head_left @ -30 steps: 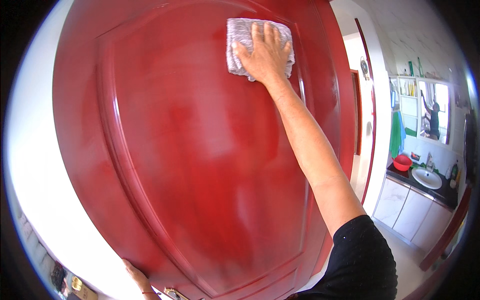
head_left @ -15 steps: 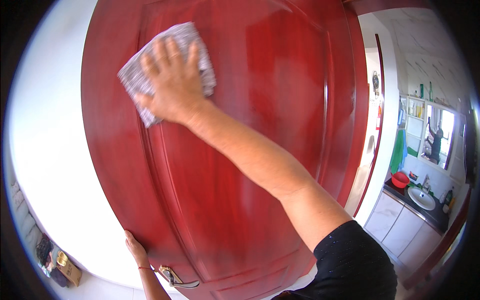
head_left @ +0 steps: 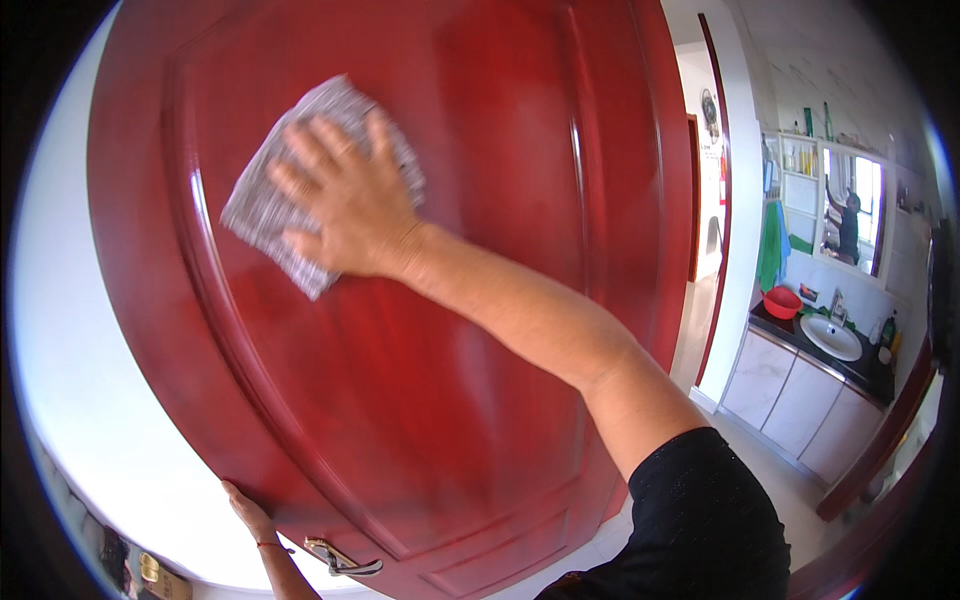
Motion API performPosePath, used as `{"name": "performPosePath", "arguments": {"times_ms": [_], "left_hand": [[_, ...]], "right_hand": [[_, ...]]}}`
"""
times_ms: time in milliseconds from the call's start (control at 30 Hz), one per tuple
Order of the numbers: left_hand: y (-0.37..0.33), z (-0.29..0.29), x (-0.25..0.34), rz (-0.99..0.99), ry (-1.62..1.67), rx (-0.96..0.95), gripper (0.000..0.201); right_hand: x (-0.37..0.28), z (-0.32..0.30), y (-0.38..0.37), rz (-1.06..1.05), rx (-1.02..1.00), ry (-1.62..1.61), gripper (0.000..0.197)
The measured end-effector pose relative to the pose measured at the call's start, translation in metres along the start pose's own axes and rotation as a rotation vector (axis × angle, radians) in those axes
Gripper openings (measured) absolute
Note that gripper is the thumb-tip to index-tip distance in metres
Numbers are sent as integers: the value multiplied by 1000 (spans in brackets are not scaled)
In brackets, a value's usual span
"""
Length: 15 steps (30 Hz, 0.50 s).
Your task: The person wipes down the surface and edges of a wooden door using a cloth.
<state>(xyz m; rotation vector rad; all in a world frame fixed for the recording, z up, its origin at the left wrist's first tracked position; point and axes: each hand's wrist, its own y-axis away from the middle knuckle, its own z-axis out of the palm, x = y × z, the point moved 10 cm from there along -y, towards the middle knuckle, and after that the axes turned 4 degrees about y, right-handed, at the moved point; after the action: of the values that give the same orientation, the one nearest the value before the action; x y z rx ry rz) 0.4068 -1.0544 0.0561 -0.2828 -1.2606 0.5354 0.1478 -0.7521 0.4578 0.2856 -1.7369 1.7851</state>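
A red wooden door (head_left: 480,380) with raised panel mouldings fills most of the view. My right hand (head_left: 350,195), fingers spread, presses a grey, mottled cloth (head_left: 265,215) flat against the upper panel. The cloth's corners stick out past my fingers, and the right arm reaches across the door from the lower right. Down at the door's left edge, my left hand (head_left: 248,512) holds that edge, its fingers partly hidden. Just right of my left wrist is the metal door handle (head_left: 345,560).
A white wall (head_left: 90,380) is on the left, with a cardboard box (head_left: 165,578) at its foot. To the right, a doorway leads to a washbasin (head_left: 832,338) on a dark counter, with a red bowl (head_left: 781,302), a mirror (head_left: 850,210) and hanging green cloth (head_left: 771,245).
My right hand has slid the cloth rightward and a little down over the panel, off the left moulding. The view has shifted, so the door sits further left. My left hand stays at the edge.
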Motion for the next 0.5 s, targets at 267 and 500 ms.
{"name": "performPosePath", "arguments": {"times_ms": [267,500], "left_hand": [[-12,-16,-24,-74,73,19,72],[-7,-15,-25,-62,97,-2,72]], "right_hand": [[179,-33,66,340,-73,337,62],[241,-78,219,614,-203,418,61]]}}
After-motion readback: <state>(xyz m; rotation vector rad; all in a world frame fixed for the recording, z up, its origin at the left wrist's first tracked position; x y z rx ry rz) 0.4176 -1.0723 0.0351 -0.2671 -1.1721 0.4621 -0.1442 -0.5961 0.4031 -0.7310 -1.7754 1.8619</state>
